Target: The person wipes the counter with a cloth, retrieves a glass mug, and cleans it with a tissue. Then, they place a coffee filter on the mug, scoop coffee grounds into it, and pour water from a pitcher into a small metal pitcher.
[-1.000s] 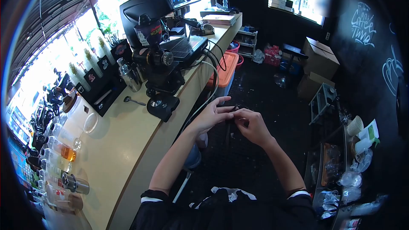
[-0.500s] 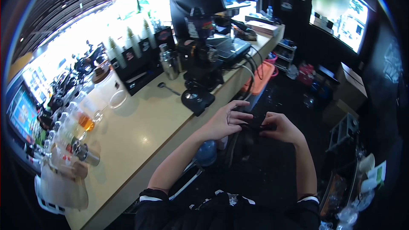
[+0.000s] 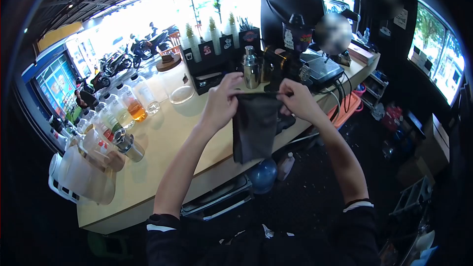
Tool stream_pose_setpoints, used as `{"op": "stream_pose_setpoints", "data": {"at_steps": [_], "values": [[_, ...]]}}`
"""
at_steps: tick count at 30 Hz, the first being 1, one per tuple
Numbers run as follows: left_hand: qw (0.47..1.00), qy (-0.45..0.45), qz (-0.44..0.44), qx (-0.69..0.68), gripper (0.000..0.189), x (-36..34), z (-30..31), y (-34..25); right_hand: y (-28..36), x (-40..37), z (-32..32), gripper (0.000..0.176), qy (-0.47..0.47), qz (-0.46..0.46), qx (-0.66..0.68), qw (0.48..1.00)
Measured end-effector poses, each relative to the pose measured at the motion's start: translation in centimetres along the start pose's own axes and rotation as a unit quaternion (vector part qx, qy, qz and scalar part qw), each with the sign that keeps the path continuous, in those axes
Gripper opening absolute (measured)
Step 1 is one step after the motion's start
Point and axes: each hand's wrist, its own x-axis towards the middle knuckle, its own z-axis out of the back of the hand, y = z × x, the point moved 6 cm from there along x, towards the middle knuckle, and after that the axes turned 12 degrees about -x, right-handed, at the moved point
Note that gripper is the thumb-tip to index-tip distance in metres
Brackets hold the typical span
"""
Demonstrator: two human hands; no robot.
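A dark grey cloth (image 3: 255,130) hangs stretched between my two hands over the front edge of the counter. My left hand (image 3: 221,102) pinches its upper left corner, with some fingers raised. At the upper right corner, my right hand (image 3: 297,98) is closed on the cloth. Just behind the cloth's top edge stands a metal cocktail shaker (image 3: 251,71). The cloth hides part of the counter and part of a black object beside it.
On the counter (image 3: 167,167) stand several bottles (image 3: 132,104), a steel cup (image 3: 129,147), a plastic pitcher (image 3: 91,182), a glass jar (image 3: 178,81) and stacked cups in a black holder (image 3: 202,64). A coffee machine (image 3: 290,19) is behind. Below sits a blue round container (image 3: 262,175).
Both hands have risen and moved over the counter edge, spreading the cloth, which was bunched low between them. The view has turned, so the counter appears further right.
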Motion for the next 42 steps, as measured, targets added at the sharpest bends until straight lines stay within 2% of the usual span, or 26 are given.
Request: {"op": "stream_pose_setpoints", "data": {"at_steps": [1,3,5,7,8,10,11,12,14,15,17,18,20,21,22,23,24,25,26,27,29,30,32,39,42], "values": [[1.000,-0.006,-0.002,0.004,0.054,0.3,0.6,-0.1,1.0,1.2,-0.5,0.010,0.002,0.007,0.000,1.000],[0.992,-0.094,-0.086,0.022,0.049,0.6,2.6,-1.2,2.8,2.8,-0.2,0.010,-0.093,0.052,0.098,0.989],[0.990,-0.109,-0.092,0.015,0.045,-0.3,3.3,-1.1,2.7,3.3,-0.9,0.010,-0.096,0.065,0.112,0.987],[0.990,-0.095,-0.099,0.028,0.046,-1.8,3.1,0.5,1.6,2.9,-2.0,0.011,-0.091,0.129,0.096,0.983],[0.994,-0.093,-0.055,0.005,0.046,-3.0,2.7,1.8,0.0,2.4,-3.2,0.011,-0.037,0.060,0.092,0.993],[0.997,-0.060,0.009,-0.043,0.046,-6.0,1.2,5.4,-3.8,0.9,-6.0,0.011,-0.009,0.014,0.172,0.985],[0.995,-0.046,0.058,-0.068,0.048,-7.9,0.1,7.5,-6.4,0.1,-7.5,0.011,0.029,-0.003,0.131,0.991],[0.992,-0.030,0.100,-0.077,0.048,-9.8,-1.0,8.9,-8.2,-0.7,-8.8,0.010,0.001,0.043,0.113,0.993],[0.980,-0.004,0.164,-0.117,0.049,-13.2,-2.9,11.3,-9.9,-2.6,-10.3,0.007,0.057,-0.014,0.123,0.991],[0.979,-0.006,0.167,-0.116,0.049,-13.6,-3.2,11.4,-10.3,-3.1,-10.8,0.007,0.082,-0.051,0.147,0.984],[0.967,-0.009,0.210,-0.143,0.050,-14.4,-3.6,12.0,-11.3,-2.2,-11.3,0.006,0.084,-0.032,0.139,0.986],[0.966,-0.011,0.214,-0.143,0.050,-14.1,-3.4,12.5,-11.5,-1.4,-11.5,0.005,0.082,-0.012,0.130,0.988],[0.973,-0.085,0.168,-0.131,0.052,-11.3,-1.4,13.6,-11.9,1.5,-12.1,0.006,0.083,-0.101,0.215,0.968],[0.977,-0.111,0.151,-0.102,0.052,-9.4,-0.3,14.0,-11.7,3.4,-12.1,0.008,0.068,-0.077,0.229,0.968],[0.979,-0.137,0.133,-0.072,0.051,-7.7,0.8,14.3,-11.7,4.9,-12.5,0.016,0.031,-0.116,0.273,0.954],[0.979,-0.139,0.134,-0.070,0.051,-6.6,1.2,14.8,-11.5,5.7,-13.4,0.016,0.034,-0.115,0.274,0.954],[0.981,-0.145,0.111,0.067,0.051,-5.7,1.8,14.9,-10.9,6.6,-13.0,0.022,-0.050,-0.041,0.127,0.990],[0.964,-0.149,0.085,0.204,0.051,-5.1,2.1,15.4,-9.9,7.2,-12.5,0.028,-0.134,0.038,-0.025,0.990],[0.966,-0.089,0.117,0.212,0.052,-5.8,1.2,17.7,-9.6,6.8,-13.6,0.041,-0.110,0.086,-0.101,0.985],[0.966,-0.091,0.114,0.214,0.052,-6.9,0.3,17.3,-9.4,5.6,-14.4,0.041,-0.112,0.089,-0.100,0.985],[0.924,0.063,0.170,0.337,0.055,-8.9,-3.4,17.4,-8.9,3.3,-17.4,0.047,-0.018,0.101,-0.255,0.961],[0.924,0.064,0.170,0.337,0.055,-9.4,-4.0,17.6,-9.4,2.5,-18.2,0.047,-0.018,0.101,-0.254,0.962],[0.874,0.159,0.240,0.391,0.060,-11.1,-5.5,19.1,-10.4,1.0,-20.4,0.051,0.011,0.140,-0.398,0.906],[0.874,0.150,0.226,0.403,0.061,-11.0,-5.5,19.1,-10.4,0.9,-20.3,0.050,0.020,0.122,-0.378,0.918],[0.896,0.132,0.197,0.376,0.057,-11.0,-4.8,17.1,-9.3,0.4,-19.1,0.042,-0.010,0.130,-0.335,0.933]]}}
